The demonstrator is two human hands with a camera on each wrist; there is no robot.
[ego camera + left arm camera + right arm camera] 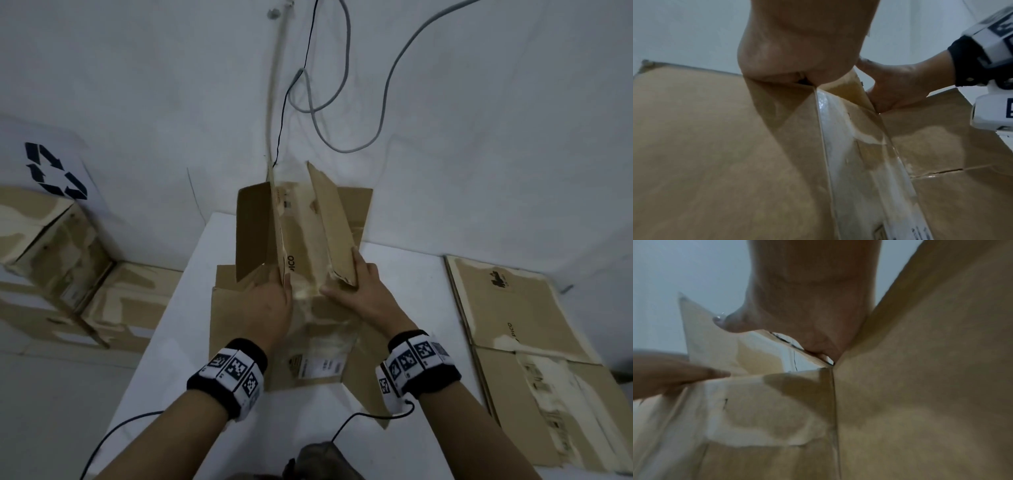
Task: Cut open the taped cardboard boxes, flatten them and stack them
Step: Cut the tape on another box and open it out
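We see a white rectangular table [178, 346] carrying an opened brown cardboard box [308, 274] at centre and flattened brown cardboard sheets [524, 329] at three o'clock.

Both hands [270, 301] grip opened box [301, 240] on white table [178, 342].

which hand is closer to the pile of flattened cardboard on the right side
Right. The right hand, gripping the open brown cardboard box on the white table, sits on the side toward the flattened cardboard pile; the left hand holds the box's opposite side, farther away.
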